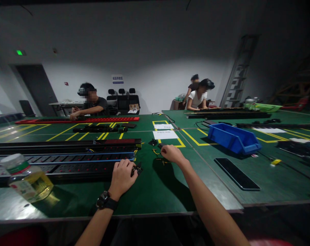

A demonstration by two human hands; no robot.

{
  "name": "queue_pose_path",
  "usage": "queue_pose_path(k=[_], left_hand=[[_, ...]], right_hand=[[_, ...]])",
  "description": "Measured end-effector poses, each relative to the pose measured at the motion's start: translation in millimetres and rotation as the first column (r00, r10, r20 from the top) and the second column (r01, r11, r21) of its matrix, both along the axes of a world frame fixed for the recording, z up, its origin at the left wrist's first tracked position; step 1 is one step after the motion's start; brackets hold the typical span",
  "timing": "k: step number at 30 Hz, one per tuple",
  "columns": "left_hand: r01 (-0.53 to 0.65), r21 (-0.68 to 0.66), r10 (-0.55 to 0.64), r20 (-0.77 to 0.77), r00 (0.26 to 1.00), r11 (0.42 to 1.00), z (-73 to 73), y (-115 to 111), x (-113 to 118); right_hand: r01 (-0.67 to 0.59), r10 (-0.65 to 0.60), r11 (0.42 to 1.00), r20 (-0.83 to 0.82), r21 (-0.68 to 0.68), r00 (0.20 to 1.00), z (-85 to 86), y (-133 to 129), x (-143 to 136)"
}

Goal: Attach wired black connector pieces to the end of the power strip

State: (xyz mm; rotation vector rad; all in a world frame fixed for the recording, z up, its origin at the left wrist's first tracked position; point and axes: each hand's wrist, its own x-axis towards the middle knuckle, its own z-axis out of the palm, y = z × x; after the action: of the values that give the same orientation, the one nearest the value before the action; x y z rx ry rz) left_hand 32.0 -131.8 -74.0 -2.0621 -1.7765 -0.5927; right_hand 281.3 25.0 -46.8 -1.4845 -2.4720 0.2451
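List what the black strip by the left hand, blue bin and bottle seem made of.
Long black strip: metal or plastic, unclear; dull sheen. Blue open bin: likely moulded plastic, satin; even colour. Clear bottle: smooth, probably plastic, possibly glass; yellow liquid shows through.

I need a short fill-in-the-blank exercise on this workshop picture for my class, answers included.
1. A ____ is strapped around the wrist of the left hand.
2. Of the phone and the bottle, the right hand is nearer the ____.
3. The bin just behind the phone is coloured ____.
Answers: watch; phone; blue
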Motion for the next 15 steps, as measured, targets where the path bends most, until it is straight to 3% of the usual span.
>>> queue_pose_path(k=[3,11,13,15], left_hand=[[0.002,-0.001,-0.002,-0.007,1.000,1.000,0.1,-0.3,0.0],[0.014,0.001,-0.014,0.021,1.000,1.000,2.3,-2.1,1.4],[0.017,0.025,-0.018,0.073,0.997,1.000,2.8,-2.3,1.1],[0.013,0.056,-0.021,0.144,0.989,0.998,3.7,-2.1,0.7]], right_hand=[[-0.128,0.127,0.990,-0.013,-0.052,0.992,-3.0,-1.0,-2.7],[-0.209,0.211,0.976,0.031,-0.054,0.977,-10.9,-7.5,-16.0],[-0.236,0.236,0.971,-0.014,-0.040,0.972,-11.9,-7.5,-18.6],[-0.285,0.278,0.958,-0.159,-0.019,0.947,-13.6,-7.3,-23.4]])
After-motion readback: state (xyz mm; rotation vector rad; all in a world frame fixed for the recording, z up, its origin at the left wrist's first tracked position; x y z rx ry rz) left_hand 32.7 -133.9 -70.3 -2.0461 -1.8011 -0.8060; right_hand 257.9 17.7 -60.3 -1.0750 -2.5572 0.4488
